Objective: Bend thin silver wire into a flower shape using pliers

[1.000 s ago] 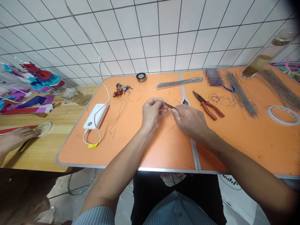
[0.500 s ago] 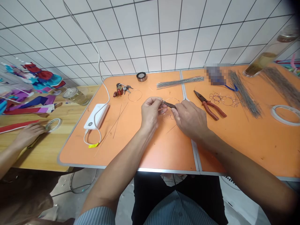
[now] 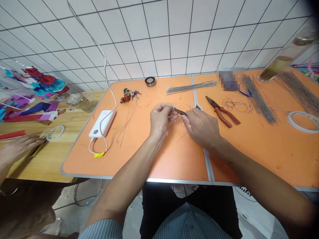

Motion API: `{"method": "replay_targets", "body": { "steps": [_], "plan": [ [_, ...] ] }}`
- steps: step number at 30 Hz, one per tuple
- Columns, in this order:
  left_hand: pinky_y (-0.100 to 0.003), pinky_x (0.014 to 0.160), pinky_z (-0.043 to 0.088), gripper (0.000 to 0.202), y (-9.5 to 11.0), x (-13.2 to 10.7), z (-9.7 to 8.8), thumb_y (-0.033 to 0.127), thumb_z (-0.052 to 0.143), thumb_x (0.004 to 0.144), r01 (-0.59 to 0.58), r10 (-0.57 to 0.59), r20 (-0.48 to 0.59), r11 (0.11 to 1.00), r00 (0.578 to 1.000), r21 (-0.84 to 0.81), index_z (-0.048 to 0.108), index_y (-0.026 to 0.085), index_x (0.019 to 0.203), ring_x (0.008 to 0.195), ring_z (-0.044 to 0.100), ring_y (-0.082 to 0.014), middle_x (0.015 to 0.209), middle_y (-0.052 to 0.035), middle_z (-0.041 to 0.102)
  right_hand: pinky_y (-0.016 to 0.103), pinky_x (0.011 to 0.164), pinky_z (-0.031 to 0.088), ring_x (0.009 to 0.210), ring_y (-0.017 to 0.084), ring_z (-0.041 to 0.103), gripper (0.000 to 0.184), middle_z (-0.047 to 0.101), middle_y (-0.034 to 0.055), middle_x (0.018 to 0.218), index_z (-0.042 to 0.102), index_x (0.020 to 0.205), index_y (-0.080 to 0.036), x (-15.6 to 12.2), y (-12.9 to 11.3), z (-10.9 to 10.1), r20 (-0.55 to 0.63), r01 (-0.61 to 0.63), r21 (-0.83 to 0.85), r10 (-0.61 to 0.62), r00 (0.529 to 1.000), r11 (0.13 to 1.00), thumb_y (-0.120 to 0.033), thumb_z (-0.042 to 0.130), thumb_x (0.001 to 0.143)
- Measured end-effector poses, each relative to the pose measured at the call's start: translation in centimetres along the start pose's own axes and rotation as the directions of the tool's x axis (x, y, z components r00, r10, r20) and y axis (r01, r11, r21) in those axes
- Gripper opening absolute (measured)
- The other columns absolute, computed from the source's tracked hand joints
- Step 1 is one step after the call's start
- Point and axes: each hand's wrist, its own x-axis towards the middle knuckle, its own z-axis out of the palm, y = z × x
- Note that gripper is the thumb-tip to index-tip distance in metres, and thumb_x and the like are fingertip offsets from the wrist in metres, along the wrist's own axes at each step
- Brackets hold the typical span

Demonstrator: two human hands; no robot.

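My left hand (image 3: 160, 119) pinches a piece of thin wire (image 3: 179, 123) bent into small loops, just above the orange table (image 3: 154, 159). Its fingers hide part of the wire. My right hand (image 3: 202, 123) is closed round a small dark-tipped hand tool that looks like pliers (image 3: 179, 111). The tool's tip meets the wire at my left fingertips, and its handles are mostly covered by my palm. Beyond my hands, a bundle of straight wires (image 3: 190, 87) lies across the table's seam. Larger red-handled pliers (image 3: 221, 112) rest to the right, beside looped wire flowers (image 3: 236, 105).
On the left are a white power strip (image 3: 102, 124), keys (image 3: 134, 94), a wire ring (image 3: 143, 101) and a tape roll (image 3: 150, 81). To the right stand wire bundles (image 3: 260, 99), a white ring (image 3: 302, 122) and a glass bottle (image 3: 279, 64). Another person's hand (image 3: 21, 146) is at far left.
My hands and the tool stay almost in place; a second handle tip now shows behind my right hand. The other person's hand at far left has moved left, away from the white tape ring.
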Motion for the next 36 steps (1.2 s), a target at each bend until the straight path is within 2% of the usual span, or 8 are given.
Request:
{"method": "replay_targets", "body": {
  "steps": [4,9,12,15,18,23,28,36],
  "plan": [
    [-0.022,0.058,0.052,0.019,0.1,0.1,-0.2,0.024,0.082,0.089,-0.03,0.03,0.021,0.999,0.999,-0.011,0.068,0.019,0.079,0.059,0.065,-0.0099,0.073,0.0,0.069,0.038,0.067,0.03,0.098,0.025,0.067,0.036,0.076,0.0114,0.105,0.075,0.107,-0.018,0.0,0.2,0.0,-0.041,0.021,0.006,-0.021,0.999,1.0,-0.033,0.044,0.116],
    [-0.021,0.065,0.057,0.022,0.3,0.3,-0.3,0.031,0.086,0.088,-0.061,0.062,0.029,0.998,0.998,-0.015,0.068,0.02,0.082,0.064,0.066,-0.0083,0.083,-0.0003,0.074,0.038,0.071,0.035,0.094,0.026,0.067,0.034,0.076,0.0116,0.1,0.076,0.103,-0.019,-0.2,0.9,-0.2,-0.123,0.063,0.072,-0.054,0.991,0.995,-0.038,0.05,0.113],
    [-0.021,0.065,0.057,0.025,0.3,0.3,-0.3,0.035,0.087,0.087,-0.057,0.058,0.065,0.998,0.996,-0.017,0.068,0.02,0.084,0.065,0.069,-0.0094,0.083,-0.0004,0.074,0.037,0.075,0.041,0.095,0.026,0.068,0.03,0.076,0.0104,0.098,0.076,0.104,-0.02,-0.1,1.4,-0.5,-0.221,0.066,0.191,-0.023,0.975,0.979,-0.038,0.053,0.112],
    [-0.022,0.067,0.058,0.029,0.1,0.1,-0.3,0.037,0.091,0.085,-0.05,0.053,0.105,0.998,0.993,-0.024,0.068,0.02,0.085,0.068,0.074,-0.0113,0.085,-0.001,0.074,0.037,0.08,0.047,0.101,0.027,0.069,0.02,0.075,0.0104,0.105,0.074,0.108,-0.022,0.3,1.7,-0.8,-0.276,0.034,0.36,0.072,0.958,0.932,-0.033,0.057,0.107],
    [-0.023,0.068,0.059,0.031,0.0,-0.1,-0.2,0.039,0.092,0.084,-0.043,0.043,0.139,0.999,0.989,-0.005,0.067,0.02,0.086,0.07,0.075,-0.012,0.087,-0.0014,0.075,0.039,0.084,0.051,0.1,0.027,0.068,0.013,0.074,0.0102,0.11,0.071,0.107,-0.023,0.7,1.8,-1.1,-0.268,-0.013,0.468,0.156,0.951,0.884,-0.029,0.061,0.102],
    [-0.025,0.068,0.06,0.031,-0.2,-0.4,0.0,0.041,0.091,0.082,-0.035,0.028,0.177,0.999,0.984,0.032,0.067,0.021,0.086,0.073,0.077,-0.0143,0.086,-0.0019,0.076,0.039,0.082,0.052,0.09,0.025,0.069,0.014,0.076,0.0076,0.102,0.072,0.107,-0.024,1.0,2.2,-1.2,-0.228,-0.054,0.505,0.193,0.954,0.861,-0.029,0.062,0.099],
    [-0.025,0.067,0.059,0.027,0.0,-0.7,0.2,0.037,0.09,0.084,-0.058,0.048,0.183,0.997,0.982,0.052,0.068,0.02,0.085,0.07,0.076,-0.0142,0.084,-0.0023,0.076,0.039,0.083,0.052,0.095,0.027,0.072,0.015,0.078,0.0082,0.099,0.074,0.103,-0.023,1.0,2.5,-1.1,-0.214,-0.049,0.508,0.181,0.96,0.86,-0.028,0.061,0.1],
    [-0.025,0.067,0.059,0.017,0.2,-0.8,0.2,0.028,0.085,0.084,-0.077,0.065,0.154,0.995,0.986,0.069,0.07,0.021,0.084,0.068,0.073,-0.0129,0.082,-0.0008,0.073,0.038,0.081,0.05,0.09,0.025,0.07,0.013,0.076,0.0071,0.092,0.072,0.096,-0.023,1.0,2.3,-1.6,-0.212,-0.022,0.493,0.144,0.967,0.87,-0.025,0.06,0.1]
  ]
}}
